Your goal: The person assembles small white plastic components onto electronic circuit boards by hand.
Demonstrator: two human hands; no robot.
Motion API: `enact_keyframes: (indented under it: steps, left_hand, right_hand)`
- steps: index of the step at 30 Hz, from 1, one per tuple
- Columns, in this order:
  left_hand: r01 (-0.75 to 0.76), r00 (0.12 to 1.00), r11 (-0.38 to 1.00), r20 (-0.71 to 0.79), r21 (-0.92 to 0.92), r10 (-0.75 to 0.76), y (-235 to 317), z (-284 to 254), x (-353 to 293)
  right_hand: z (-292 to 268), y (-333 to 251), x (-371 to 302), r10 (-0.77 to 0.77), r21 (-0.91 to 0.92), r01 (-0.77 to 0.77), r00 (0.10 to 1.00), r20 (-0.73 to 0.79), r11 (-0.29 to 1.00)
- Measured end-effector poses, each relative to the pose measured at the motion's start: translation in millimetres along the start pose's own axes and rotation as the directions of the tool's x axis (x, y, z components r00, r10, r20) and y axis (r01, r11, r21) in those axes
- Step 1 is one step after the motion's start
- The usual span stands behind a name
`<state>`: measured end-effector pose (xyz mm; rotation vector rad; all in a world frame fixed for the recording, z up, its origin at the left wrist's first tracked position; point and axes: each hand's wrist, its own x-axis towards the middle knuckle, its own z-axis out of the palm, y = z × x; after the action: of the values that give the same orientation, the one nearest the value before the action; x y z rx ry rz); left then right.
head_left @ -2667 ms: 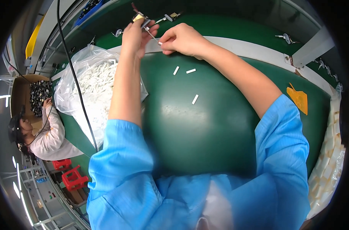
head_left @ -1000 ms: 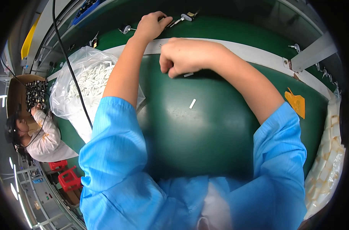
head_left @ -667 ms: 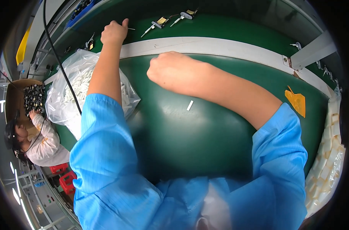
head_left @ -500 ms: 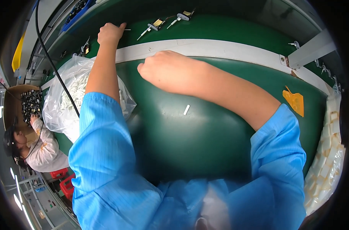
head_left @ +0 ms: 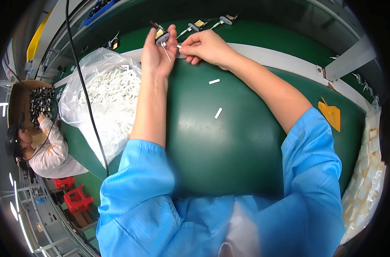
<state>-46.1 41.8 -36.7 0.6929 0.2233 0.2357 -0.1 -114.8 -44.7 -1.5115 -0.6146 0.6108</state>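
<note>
"Wired component (head_left: 162, 38), the one with a grey disc: where do we have it now, in the head view?"

"Up in our left hand (head_left: 157, 55), gripped between thumb and fingers, palm showing; its white rod (head_left: 167, 53) slants down across the palm, free at the lower end; half a second ago that hand was stretched out over the green strip (head_left: 263, 37) beyond the white rail (head_left: 267, 58), with its back to us."

"And our right hand (head_left: 207, 45); was it not a curled fist lower down, its contents hidden?"

"It was; now its thumb and finger pinch a small white piece (head_left: 179, 46), mostly covered by the fingertips; piece and rod look near each other but apart, though we cannot judge the depth between them."

"So what does the change mean for us?"

"Both parts are in hand, side by side; we would call it a moment of bringing them together, with nothing joined yet; two loose white pieces (head_left: 214, 81) (head_left: 218, 113) show on the counter (head_left: 229, 150), where our forearm left only one visible; the clear bag (head_left: 107, 85) of more sits left of our arm; two similar components (head_left: 194, 27) (head_left: 225, 20) lie on the strip."
</note>
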Motion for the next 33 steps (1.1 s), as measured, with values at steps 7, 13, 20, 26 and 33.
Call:
enact_keyframes:
  steps: [7,13,20,26,33]
  left_hand:
    - [-0.080,0.994,0.974,0.060,-0.212,0.094,-6,-20,-10]
    - [-0.104,0.989,0.937,0.065,-0.333,0.133,-9,-18,-12]
    - [-0.128,0.986,0.919,0.055,-0.373,0.159,-11,-14,-12]
    - [-0.133,0.983,0.890,0.060,-0.436,0.176,-10,-16,-13]
    - [-0.190,0.978,0.899,0.007,-0.395,0.210,-9,-9,-18]
  right_hand:
    - [17,-6,-11,-0.023,-0.294,0.046,0.997,0.080,0.955]
    - [21,-4,-15,-0.034,-0.407,0.093,0.988,0.150,0.909]
    - [22,0,-14,-0.033,-0.222,0.048,0.997,0.070,0.974]
    - [20,-6,-15,0.009,-0.254,0.016,0.995,0.100,0.967]
    - [20,-4,-14,-0.001,-0.266,0.032,0.993,0.114,0.964]
